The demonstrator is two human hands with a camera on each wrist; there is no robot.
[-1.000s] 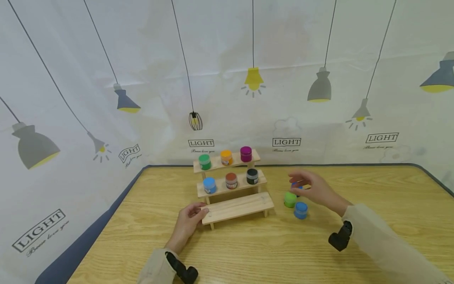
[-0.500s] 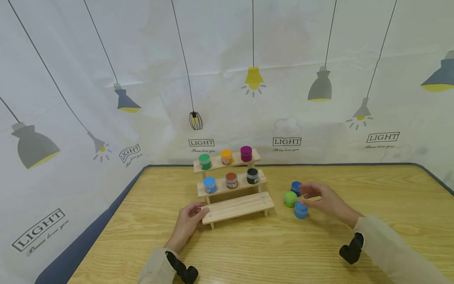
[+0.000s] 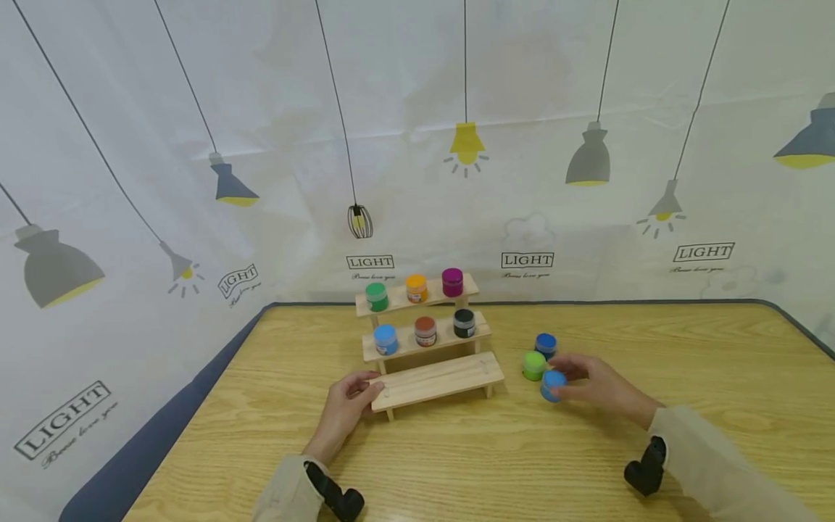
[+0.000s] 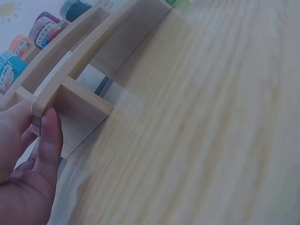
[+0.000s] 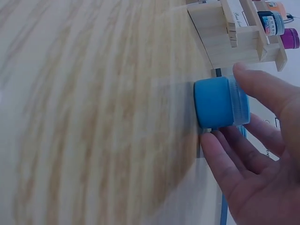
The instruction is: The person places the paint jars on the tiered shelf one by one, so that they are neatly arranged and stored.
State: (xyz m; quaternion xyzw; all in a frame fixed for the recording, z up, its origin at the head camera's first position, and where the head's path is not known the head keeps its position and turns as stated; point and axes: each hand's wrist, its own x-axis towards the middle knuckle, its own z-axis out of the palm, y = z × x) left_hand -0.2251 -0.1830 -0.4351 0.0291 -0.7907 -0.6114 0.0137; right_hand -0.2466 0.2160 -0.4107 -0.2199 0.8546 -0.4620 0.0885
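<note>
With thumb and fingers, my left hand (image 3: 347,404) grips the left end of the lowest step of a three-tier wooden display stand (image 3: 437,382). The left wrist view shows the fingertips (image 4: 50,123) under that board's end. At the right, my right hand (image 3: 596,384) has its thumb and fingers round a light blue paint jar (image 5: 218,103) that stands upright on the table. A light green jar (image 3: 533,366) and a dark blue jar (image 3: 545,344) stand close beside it. The stand's bottom step holds no jars.
On the top tier are green (image 3: 376,297), orange (image 3: 417,288) and purple (image 3: 453,283) jars. Light blue (image 3: 385,340), brown (image 3: 425,331) and black (image 3: 464,323) jars occupy the middle one. Behind the wooden table (image 3: 457,464) hangs a lamp-printed backdrop (image 3: 417,159).
My right hand has come down and toward me, from over the dark blue jar to the light blue one, and its fingers have closed round it. The left hand keeps its hold.
</note>
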